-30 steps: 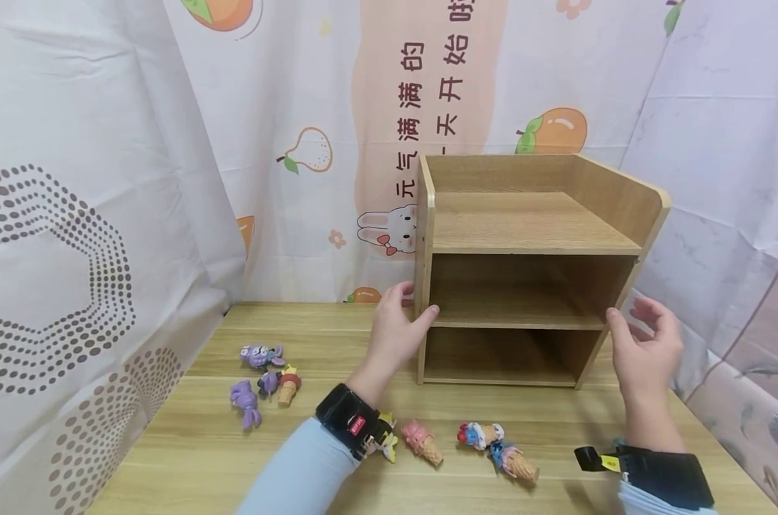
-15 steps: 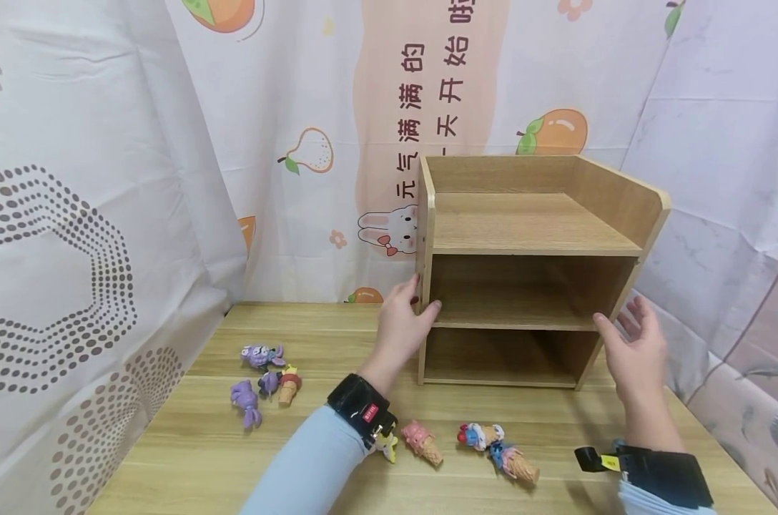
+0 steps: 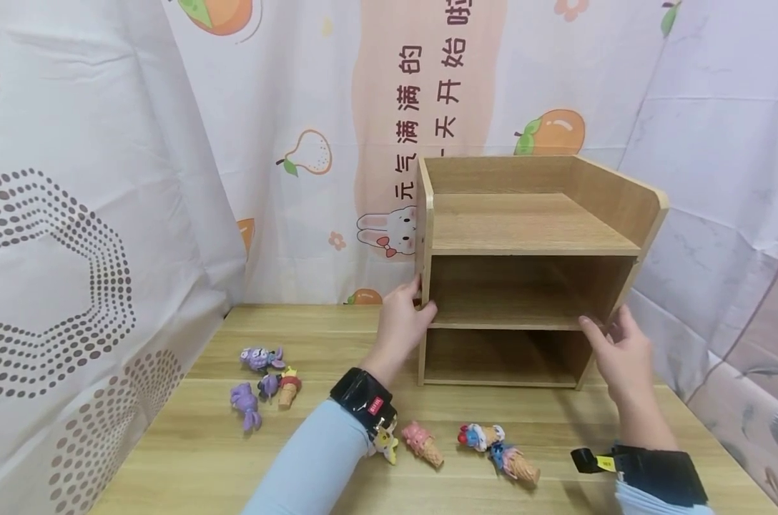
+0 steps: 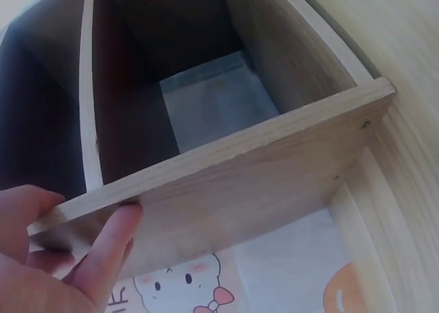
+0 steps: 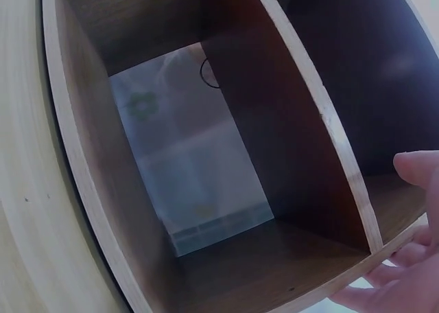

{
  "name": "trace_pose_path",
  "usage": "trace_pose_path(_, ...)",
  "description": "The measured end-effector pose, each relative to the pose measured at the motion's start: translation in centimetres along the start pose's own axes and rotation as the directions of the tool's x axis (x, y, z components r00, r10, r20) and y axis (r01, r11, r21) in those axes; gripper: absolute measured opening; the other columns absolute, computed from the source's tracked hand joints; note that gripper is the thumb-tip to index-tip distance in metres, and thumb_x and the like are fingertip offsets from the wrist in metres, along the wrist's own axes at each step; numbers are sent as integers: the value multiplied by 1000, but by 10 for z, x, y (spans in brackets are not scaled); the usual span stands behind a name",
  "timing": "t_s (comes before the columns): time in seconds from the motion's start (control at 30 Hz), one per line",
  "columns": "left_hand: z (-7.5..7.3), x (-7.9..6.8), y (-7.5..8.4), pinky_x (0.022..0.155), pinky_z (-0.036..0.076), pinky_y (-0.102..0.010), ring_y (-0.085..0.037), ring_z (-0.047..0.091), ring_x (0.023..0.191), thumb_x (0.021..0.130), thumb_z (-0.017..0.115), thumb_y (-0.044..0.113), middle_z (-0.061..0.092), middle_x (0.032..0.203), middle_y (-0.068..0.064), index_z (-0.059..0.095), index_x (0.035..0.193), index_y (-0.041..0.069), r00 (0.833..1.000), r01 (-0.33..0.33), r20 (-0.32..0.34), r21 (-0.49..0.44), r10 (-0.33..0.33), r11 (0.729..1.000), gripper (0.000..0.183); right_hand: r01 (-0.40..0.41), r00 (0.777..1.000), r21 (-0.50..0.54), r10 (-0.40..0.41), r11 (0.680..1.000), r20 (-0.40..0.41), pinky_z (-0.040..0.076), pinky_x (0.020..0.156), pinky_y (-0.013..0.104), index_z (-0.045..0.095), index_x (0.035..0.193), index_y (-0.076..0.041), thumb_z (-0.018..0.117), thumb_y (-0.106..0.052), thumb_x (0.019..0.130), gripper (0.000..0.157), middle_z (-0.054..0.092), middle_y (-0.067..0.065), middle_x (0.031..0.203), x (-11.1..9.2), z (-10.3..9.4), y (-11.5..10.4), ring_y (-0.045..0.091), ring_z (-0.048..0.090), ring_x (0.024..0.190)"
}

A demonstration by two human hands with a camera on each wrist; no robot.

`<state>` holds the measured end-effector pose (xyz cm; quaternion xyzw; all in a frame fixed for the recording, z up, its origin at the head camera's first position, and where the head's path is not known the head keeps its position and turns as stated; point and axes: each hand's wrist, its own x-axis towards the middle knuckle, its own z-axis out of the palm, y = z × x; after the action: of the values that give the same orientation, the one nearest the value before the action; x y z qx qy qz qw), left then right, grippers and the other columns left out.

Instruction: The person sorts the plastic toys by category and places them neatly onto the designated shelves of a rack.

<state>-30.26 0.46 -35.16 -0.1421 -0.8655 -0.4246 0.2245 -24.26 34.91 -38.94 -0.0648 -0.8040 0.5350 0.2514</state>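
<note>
Left hand: pinches the left side panel (image 3: 425, 236) of the shelf, thumb on the front edge, fingers against the outer face; left hand (image 3: 400, 325) sits about level with the middle board (image 3: 511, 315).
Right hand: spans the front edge of the right side panel (image 3: 614, 207), fingers at the outer side, not clenched; thumb of the right hand (image 3: 623, 361) stands off the panel in front of the compartment (gap plain in the right wrist view).
Shelf: wooden desktop shelf (image 3: 530, 222), upright between the two hands; two compartments below a raised-sided top.
Left of left grip: on the table, purple figurine with white eyes (image 3: 258, 357), a second purple figurine (image 3: 246, 406) nearer the person, small purple piece (image 3: 269, 386), cone figurine with red band and yellow top (image 3: 289, 388).
Below left grip: yellow figurine (image 3: 385, 445), partly behind the wristband (image 3: 363, 402); pink ice-cream-cone figurine (image 3: 422, 443) just beside it.
Between grips, nearer the person: blue-and-white cone figurine with red ball (image 3: 481, 436), touching or nearly touching a blue-and-pink cone figurine (image 3: 514, 463) (cannot tell which).
Under all: wood-grain table (image 3: 189, 443).
Beyond grips: fruit-print curtain (image 3: 299, 236).
</note>
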Motion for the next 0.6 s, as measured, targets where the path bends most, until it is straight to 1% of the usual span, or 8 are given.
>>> trace_pose_path(0.1, 0, 0, -1, 82, 59, -28, -22, 70, 102, 91, 74, 14, 68, 125, -15, 55, 146, 5, 1000, -5, 4, 3, 5, 1000, 58, 18, 1000, 14, -17, 1000, -20, 38, 106, 15, 34, 161, -22, 67, -32, 99, 70, 42, 14, 157, 0, 3, 0, 27, 36, 145)
trace_pose_path(0.13, -1, 0, -1, 82, 59, -28, -22, 70, 102, 91, 74, 14, 69, 123, -15, 55, 145, 5, 1000, -8, 3, 5, 8, 1000, 58, 24, 999, 17, -23, 1000, -31, 39, 104, 15, 38, 159, -22, 68, -31, 99, 67, 47, 13, 153, 0, 4, 0, 25, 39, 144)
trace_pose_path(0.23, -1, 1, 1, 82, 59, -29, -23, 70, 102, 91, 74, 14, 69, 121, -16, 55, 145, 4, 1000, -15, 4, 12, 15, 1000, 58, 32, 998, 19, -31, 999, -50, 41, 101, 13, 43, 156, -24, 70, -29, 98, 64, 52, 8, 148, 1, 5, 1, 20, 42, 142)
trace_pose_path(0.3, -2, 1, 3, 83, 59, -30, -24, 70, 103, 91, 74, 14, 70, 119, -16, 55, 144, 3, 1000, -18, 6, 18, 18, 1000, 58, 33, 998, 14, -32, 999, -53, 42, 100, 12, 43, 156, -26, 71, -29, 97, 65, 52, 7, 149, 1, 5, 2, 19, 42, 142)
trace_pose_path(0.47, -3, 1, 4, 86, 58, -32, -25, 70, 103, 91, 74, 13, 71, 113, -16, 57, 143, 2, 999, -46, 0, 52, 46, 998, 56, 32, 999, 22, -31, 999, -31, 41, 97, 9, 37, 159, -27, 70, -29, 97, 70, 45, 10, 155, 1, 4, 1, 21, 39, 144)
trace_pose_path(0.53, -4, 1, 3, 84, 59, -31, -25, 70, 102, 90, 74, 13, 71, 113, -16, 57, 142, 1, 999, -49, 1, 59, 49, 997, 56, 29, 999, 35, -28, 999, -17, 40, 98, 8, 32, 161, -26, 70, -29, 98, 74, 38, 11, 160, 1, 3, 1, 23, 36, 145)
trace_pose_path(0.6, -6, 0, 2, 82, 59, -30, -24, 70, 101, 91, 75, 13, 71, 113, -16, 57, 142, 0, 999, -41, 3, 62, 41, 997, 56, 21, 1000, 40, -21, 999, 3, 37, 100, 9, 25, 162, -24, 69, -29, 99, 78, 28, 10, 165, 0, 3, 0, 24, 32, 147)
